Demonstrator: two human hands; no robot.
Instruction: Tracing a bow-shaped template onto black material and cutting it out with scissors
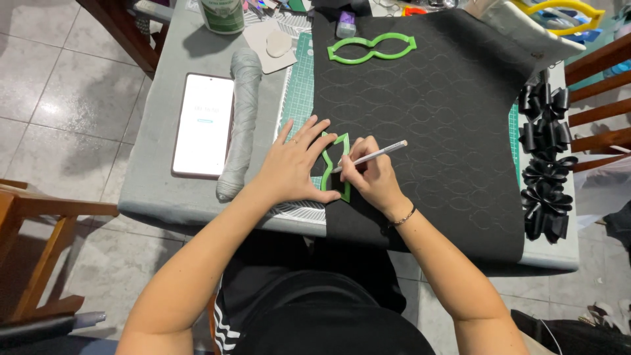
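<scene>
My left hand (294,165) lies flat with fingers spread, pressing a small green plastic stencil (340,141) onto a black sheet (440,118) covered with faint traced outlines. My right hand (371,174) grips a white pencil (384,151), its tip at the stencil's inner edge near the sheet's left border. A larger green stencil (372,48) rests on the far part of the black sheet.
A lit phone (204,123) and a grey roll (241,115) lie at the left on the grey table (154,164). A green cutting mat (300,92) shows under the sheet. Several black bows (545,164) line the right edge. Wooden chairs (39,256) stand around.
</scene>
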